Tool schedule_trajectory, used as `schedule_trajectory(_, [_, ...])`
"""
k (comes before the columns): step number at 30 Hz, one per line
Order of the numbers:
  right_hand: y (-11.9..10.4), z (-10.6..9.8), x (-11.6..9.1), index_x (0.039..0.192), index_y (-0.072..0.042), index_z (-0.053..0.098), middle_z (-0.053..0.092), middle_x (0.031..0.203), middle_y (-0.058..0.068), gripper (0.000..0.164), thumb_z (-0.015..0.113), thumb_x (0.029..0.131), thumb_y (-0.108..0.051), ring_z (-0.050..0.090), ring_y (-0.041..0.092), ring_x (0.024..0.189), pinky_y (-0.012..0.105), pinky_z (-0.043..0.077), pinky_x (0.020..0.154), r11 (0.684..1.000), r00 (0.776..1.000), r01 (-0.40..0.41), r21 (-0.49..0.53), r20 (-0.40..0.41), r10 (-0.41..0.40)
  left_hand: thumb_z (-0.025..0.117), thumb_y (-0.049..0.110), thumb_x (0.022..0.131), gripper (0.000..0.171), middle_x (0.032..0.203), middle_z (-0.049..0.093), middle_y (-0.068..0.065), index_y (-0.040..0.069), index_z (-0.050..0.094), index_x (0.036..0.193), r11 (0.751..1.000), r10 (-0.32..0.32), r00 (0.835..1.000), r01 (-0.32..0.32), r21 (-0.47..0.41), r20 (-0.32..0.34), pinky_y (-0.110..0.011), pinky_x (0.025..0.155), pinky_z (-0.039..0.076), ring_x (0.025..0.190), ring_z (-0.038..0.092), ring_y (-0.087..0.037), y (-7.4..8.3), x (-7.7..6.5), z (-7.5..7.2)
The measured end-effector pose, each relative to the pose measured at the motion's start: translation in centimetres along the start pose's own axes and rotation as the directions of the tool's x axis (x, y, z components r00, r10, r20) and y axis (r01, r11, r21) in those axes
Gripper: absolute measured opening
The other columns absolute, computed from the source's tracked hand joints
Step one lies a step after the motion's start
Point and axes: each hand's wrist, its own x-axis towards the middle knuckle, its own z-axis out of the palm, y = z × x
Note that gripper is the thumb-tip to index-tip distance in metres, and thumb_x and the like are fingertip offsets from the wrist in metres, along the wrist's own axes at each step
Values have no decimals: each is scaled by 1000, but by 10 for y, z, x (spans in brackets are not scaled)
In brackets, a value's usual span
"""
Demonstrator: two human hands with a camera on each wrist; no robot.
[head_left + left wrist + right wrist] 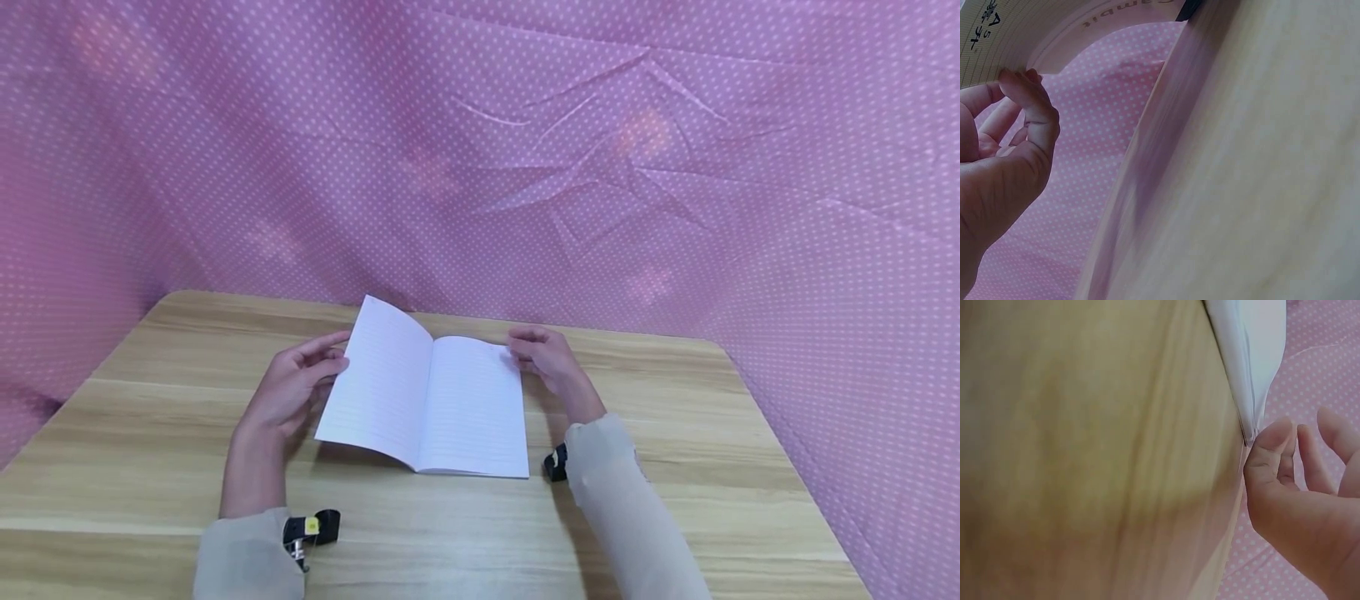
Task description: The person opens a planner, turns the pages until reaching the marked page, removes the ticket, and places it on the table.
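Observation:
A notebook (474, 408) lies spread on the wooden table, showing two lined white pages. Its left half is tilted up off the table, bending toward the spine, while the right half lies much flatter. At the raised outer edge, my left hand (288, 387) pinches the notebook between thumb and fingers. Print on the outside of the cover (1094, 31) shows in the left wrist view. My right hand (551, 362) is at the upper right corner, with thumb (1274, 434) and fingertip pinching the edge of the pages (1250, 375); its other fingers are spread apart.
The pale wood-grain table (420, 542) extends around the notebook. Pink polka-dot cloth (480, 167) hangs behind the table and along both sides. A black strap device (322, 527) is on the left wrist, and another (555, 463) on the right.

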Motion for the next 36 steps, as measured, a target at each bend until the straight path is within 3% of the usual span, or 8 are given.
schedule_trajectory(12, [8,0,9,123,0,68,66,108,7,30,71,93,-3,57,14,83,24,51,71,977,999,-4,-214,-40,-4,69,7,96,55,109,55,-5,-2,49,147,1000,1,1000,-1,2,4,-23,84,58,93,62,-12,0,0,-1])
schedule_trajectory(24, [6,-1,11,119,-1,70,62,91,8,31,76,88,-1,49,14,65,22,44,57,894,998,54,-445,41,-40,68,4,96,55,104,59,-3,-4,48,147,1000,7,1000,-8,8,17,-19,76,56,88,61,-10,0,1,-2])
schedule_trajectory(28, [8,-1,14,121,-4,70,62,92,7,32,76,89,-3,52,15,65,23,46,57,851,996,89,-517,61,-67,68,5,97,54,104,58,-3,-3,48,147,1000,6,1000,-7,16,15,-18,74,55,88,61,-10,1,1,-2])
schedule_trajectory(36, [4,3,14,118,-3,67,61,102,10,31,77,89,-3,55,17,72,26,51,62,800,993,120,-587,57,-107,68,5,97,54,103,58,-3,-4,48,147,1000,2,1000,-3,17,17,-16,69,53,85,59,-9,1,2,-1])
